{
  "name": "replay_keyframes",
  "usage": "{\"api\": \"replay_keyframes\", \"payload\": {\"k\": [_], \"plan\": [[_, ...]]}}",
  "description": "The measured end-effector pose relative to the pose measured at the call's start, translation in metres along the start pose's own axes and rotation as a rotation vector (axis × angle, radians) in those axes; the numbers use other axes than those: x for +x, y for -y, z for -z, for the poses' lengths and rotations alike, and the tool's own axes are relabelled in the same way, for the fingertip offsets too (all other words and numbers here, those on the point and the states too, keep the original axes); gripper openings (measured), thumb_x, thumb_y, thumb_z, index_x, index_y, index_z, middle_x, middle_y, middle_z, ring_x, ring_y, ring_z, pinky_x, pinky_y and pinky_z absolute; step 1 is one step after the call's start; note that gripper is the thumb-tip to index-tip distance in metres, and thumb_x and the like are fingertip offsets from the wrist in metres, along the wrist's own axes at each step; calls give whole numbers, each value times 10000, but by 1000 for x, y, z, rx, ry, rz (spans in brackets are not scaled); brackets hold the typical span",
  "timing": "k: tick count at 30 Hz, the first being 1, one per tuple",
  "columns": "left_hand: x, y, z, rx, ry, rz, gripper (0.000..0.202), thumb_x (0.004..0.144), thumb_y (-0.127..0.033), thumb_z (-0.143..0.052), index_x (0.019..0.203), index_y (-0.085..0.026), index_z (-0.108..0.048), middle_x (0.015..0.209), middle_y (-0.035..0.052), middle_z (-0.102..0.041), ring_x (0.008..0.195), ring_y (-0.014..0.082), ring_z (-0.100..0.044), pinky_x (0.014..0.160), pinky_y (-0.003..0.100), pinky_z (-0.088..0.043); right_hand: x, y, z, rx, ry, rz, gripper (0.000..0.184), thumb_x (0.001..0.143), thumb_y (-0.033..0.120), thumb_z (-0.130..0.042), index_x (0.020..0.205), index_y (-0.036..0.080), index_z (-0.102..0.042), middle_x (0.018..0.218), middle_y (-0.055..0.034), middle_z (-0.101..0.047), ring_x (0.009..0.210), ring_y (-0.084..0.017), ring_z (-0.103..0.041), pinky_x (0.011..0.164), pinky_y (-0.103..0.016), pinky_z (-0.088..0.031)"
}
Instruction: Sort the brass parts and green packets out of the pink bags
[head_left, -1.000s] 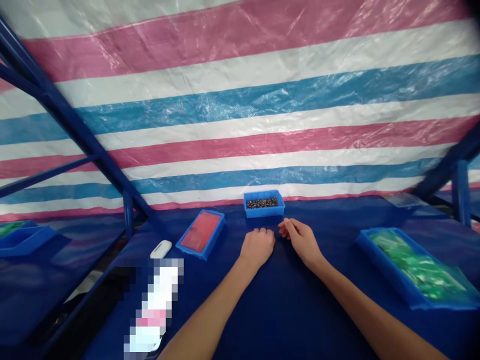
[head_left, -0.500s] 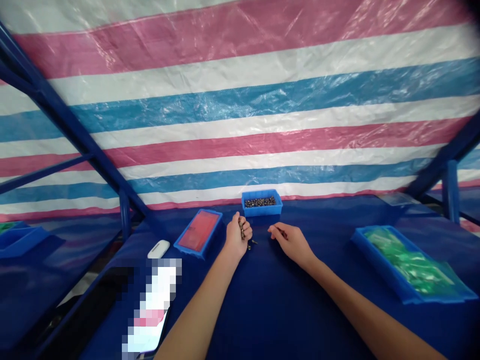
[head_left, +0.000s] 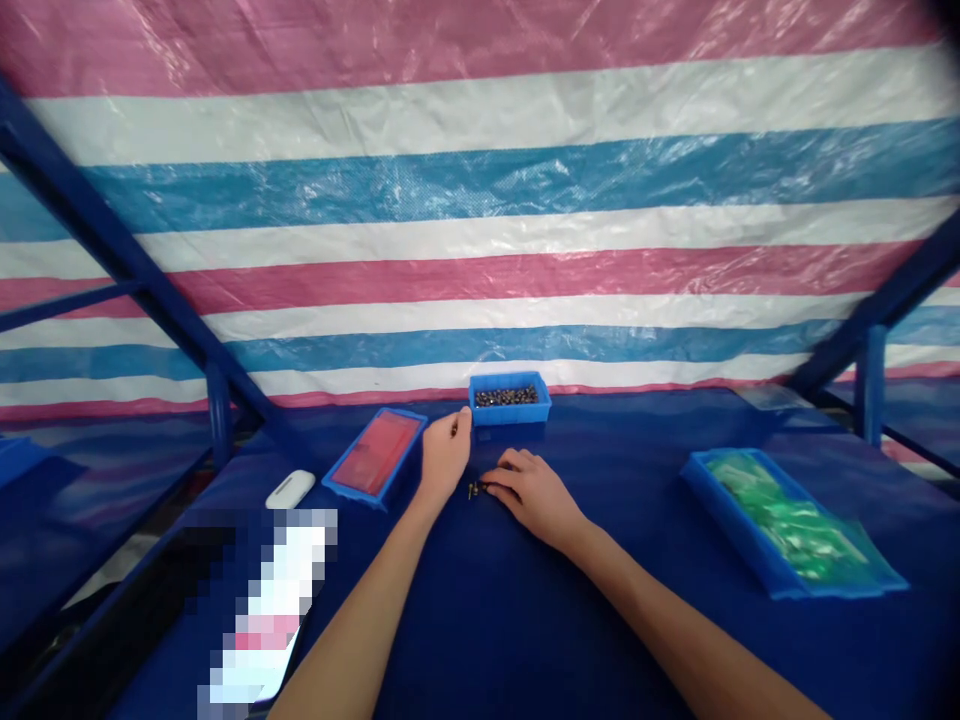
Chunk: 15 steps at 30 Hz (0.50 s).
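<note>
Closest to the camera, both bare forearms reach up the frame across a dark blue cloth covering the table. Lower left, a pixelated, unreadable object lies on a black flat slab, with a white oval device just above it. At centre, the right hand rests low on the cloth, its fingers loosely together and slightly curved, with no grip visible. Its fingertips sit just beside a few small dark metal parts lying on the cloth. The left hand stands more upright, near the parts but apart from them, its fingertips pinched narrowly; whether they hold something tiny is too small to tell. Beyond the hands, a small blue tray holds a heap of similar dark parts. To its left sits a shallow blue tray lined with red, and at right a long blue tray holds green material. A blue steel frame and a striped tarp fill the top.
</note>
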<state>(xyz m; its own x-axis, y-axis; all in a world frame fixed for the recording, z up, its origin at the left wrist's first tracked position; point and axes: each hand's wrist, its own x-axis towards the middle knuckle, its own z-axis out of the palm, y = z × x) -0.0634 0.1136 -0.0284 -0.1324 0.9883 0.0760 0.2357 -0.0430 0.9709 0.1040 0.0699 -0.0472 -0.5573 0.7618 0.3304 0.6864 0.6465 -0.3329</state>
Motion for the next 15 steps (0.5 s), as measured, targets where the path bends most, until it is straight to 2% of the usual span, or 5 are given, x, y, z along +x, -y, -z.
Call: {"api": "replay_keyframes", "payload": {"k": [3,6,10,15], "plan": [[0,3,10,372,-74,-94,409,913,-487,-472,622,-199,-480,641,42,-556,742,203,-589,669,274,-388,0,3,2,32,34,72,251,994,319,-524,1209,321,-654,1030,-37,-605,942,-198,-534,832,-338,-419],[1,8,12,632,-81,-112,357,926,-403,-464,678,-182,-596,723,107,-651,831,269,-650,765,331,-419,0,5,2,87,48,81,183,999,285,-514,1089,277,-674,1003,-29,-617,932,-187,-540,834,-326,-411],[0,14,7,797,-63,-110,409,955,-389,-414,736,-163,-675,790,158,-702,829,296,-684,774,361,-441,0,5,1,150,40,39,70,964,233,-570,971,217,-638,902,-22,-623,862,-178,-555,785,-306,-424],[-8,18,0,809,-29,-159,478,973,-468,-365,733,-202,-682,778,117,-719,782,257,-683,715,318,-427,-2,2,-1,191,4,14,80,954,189,-544,932,216,-616,884,-31,-633,838,-181,-577,761,-299,-462]]}}
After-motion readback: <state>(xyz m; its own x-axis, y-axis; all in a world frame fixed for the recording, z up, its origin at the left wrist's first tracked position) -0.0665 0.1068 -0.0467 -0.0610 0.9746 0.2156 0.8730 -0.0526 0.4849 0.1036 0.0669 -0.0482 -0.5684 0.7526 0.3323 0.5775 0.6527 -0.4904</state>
